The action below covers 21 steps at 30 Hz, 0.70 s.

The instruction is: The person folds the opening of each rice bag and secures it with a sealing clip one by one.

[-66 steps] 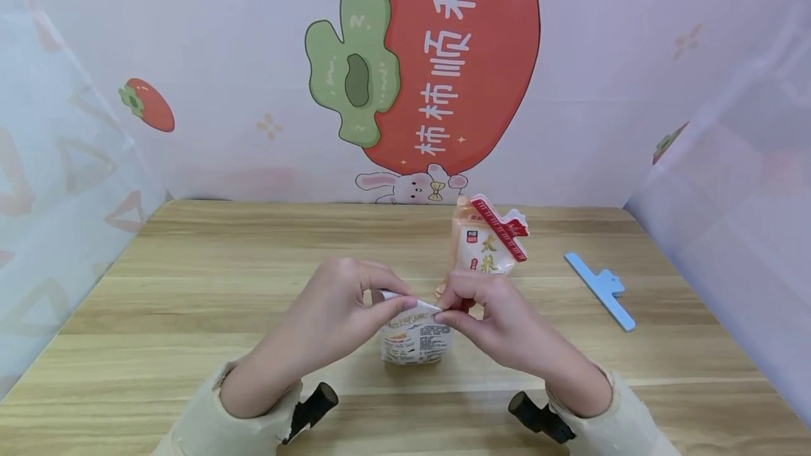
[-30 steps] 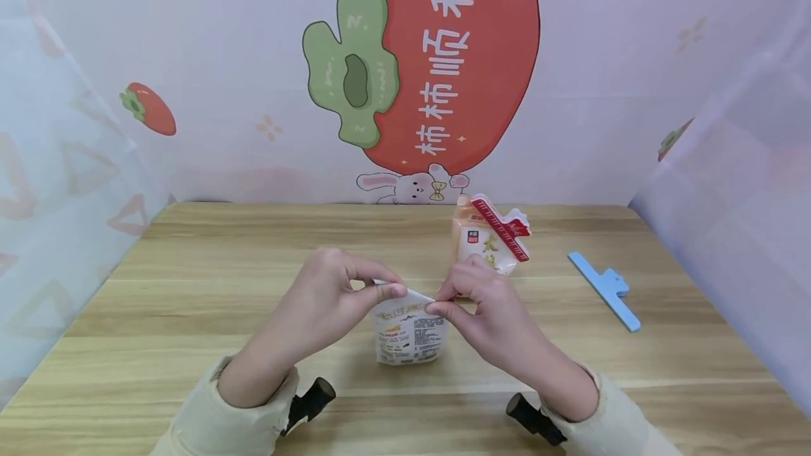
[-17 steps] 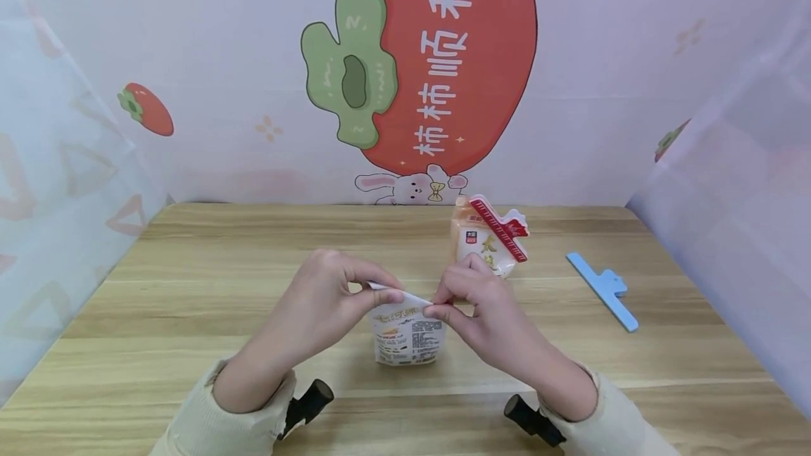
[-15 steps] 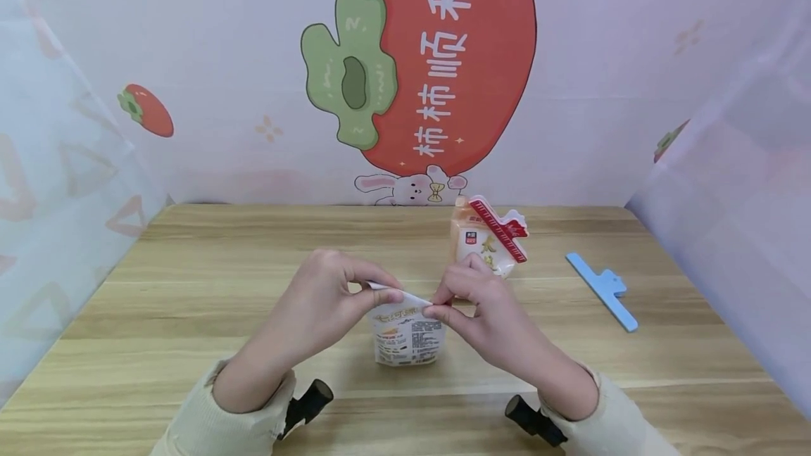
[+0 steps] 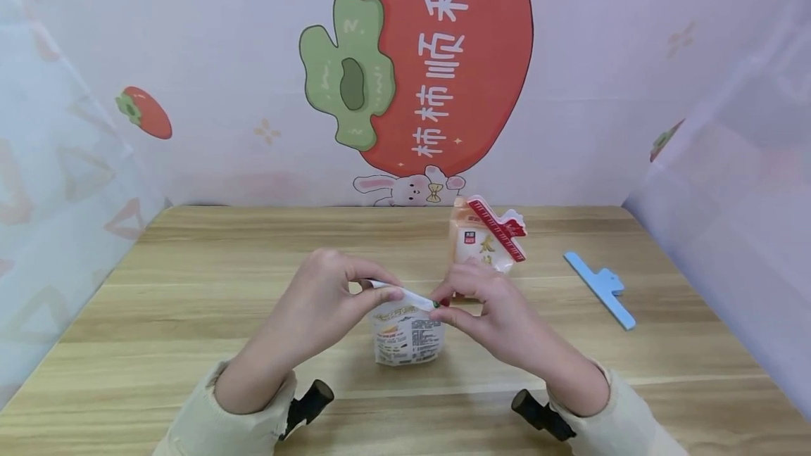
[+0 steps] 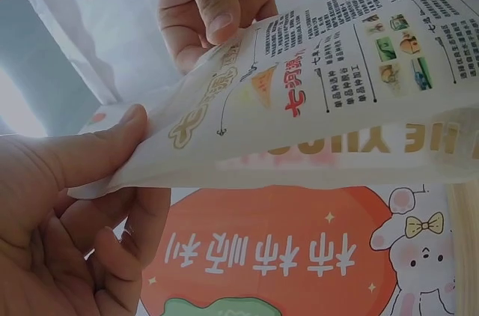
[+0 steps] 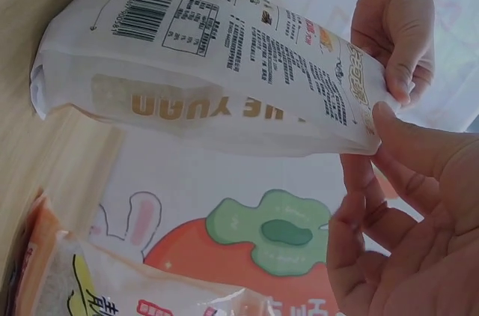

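A white printed food bag (image 5: 410,340) stands upright near the middle of the wooden table, its top edge turned over in a narrow pale fold. My left hand (image 5: 329,305) pinches the left part of that edge between thumb and fingers. At the right corner of the fold, my right hand (image 5: 491,308) pinches with thumb and forefinger. The left wrist view shows the left thumb lying on the bag (image 6: 299,76) near its top corner. From the right wrist side, the bag (image 7: 209,39) shows a barcode and gold lettering along its gusset.
Behind the right hand stands an orange-and-white food bag (image 5: 472,248), its top held by a red-and-white bag clip (image 5: 498,229). A light blue bag clip (image 5: 600,290) lies on the table (image 5: 222,266) at the right. A printed backdrop (image 5: 253,55) rises behind the table.
Both hands and the white bag have shifted slightly left since the earliest frame. Just now the right hand has moved a little right, and the folded strip along the top shows wider.
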Tool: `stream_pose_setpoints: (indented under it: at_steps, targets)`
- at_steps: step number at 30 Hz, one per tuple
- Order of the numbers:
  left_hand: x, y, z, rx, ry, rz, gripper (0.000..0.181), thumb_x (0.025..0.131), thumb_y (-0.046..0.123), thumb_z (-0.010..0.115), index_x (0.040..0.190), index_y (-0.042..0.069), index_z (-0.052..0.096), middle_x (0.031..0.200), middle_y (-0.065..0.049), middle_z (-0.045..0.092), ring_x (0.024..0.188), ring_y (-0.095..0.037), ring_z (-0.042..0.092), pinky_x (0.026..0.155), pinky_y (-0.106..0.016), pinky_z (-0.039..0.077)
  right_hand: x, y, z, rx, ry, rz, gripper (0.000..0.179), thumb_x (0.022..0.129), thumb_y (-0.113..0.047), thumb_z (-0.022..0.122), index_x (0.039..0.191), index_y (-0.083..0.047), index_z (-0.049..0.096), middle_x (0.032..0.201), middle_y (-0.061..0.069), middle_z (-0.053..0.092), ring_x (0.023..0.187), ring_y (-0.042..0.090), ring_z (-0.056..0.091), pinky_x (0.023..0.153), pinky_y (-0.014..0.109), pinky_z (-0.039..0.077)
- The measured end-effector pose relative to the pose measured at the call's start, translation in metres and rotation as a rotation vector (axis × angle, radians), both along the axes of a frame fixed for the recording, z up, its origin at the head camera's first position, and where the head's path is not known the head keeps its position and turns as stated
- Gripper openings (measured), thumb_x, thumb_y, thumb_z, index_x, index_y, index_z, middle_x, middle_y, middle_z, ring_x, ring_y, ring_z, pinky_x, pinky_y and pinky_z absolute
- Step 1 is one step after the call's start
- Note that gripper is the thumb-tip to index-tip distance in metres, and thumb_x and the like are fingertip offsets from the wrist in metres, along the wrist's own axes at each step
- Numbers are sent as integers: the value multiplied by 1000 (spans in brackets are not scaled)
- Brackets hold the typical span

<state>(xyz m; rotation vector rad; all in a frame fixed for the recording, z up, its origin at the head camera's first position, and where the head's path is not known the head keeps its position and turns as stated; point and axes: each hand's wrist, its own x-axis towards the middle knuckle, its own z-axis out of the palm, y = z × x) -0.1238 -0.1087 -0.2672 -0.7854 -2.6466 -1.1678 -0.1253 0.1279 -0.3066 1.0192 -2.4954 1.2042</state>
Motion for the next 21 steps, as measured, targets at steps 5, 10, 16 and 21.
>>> stream_pose_setpoints:
  at_steps: [5,10,16,21]
  targets:
    - [0,0,1,2,3,2,5,79,17,83,83,17,81,71,11,72,64,0,56,52,-21,40,0,5,4,15,-41,28,18,81,-9,80,96,-17,74,90,-10,68,87,7,59,79,25,56]
    - [0,0,0,9,-12,8,5,79,18,83,84,19,81,73,12,73,65,0,58,54,-22,41,2,14,11,32,-50,40,24,83,-10,79,105,-17,73,99,-10,70,95,8,61,84,25,56]
    - [-1,0,0,15,-24,18,5,80,19,83,84,20,81,75,13,74,67,0,60,56,-22,43,4,25,15,54,4,24,29,81,-8,80,107,-20,73,101,-11,72,96,5,60,78,24,51]
    - [0,-1,1,11,-46,16,5,80,19,83,85,21,81,76,12,74,68,-1,61,55,-22,43,6,33,20,60,49,-13,33,80,-6,81,107,-21,72,101,-11,71,95,5,60,77,24,51]
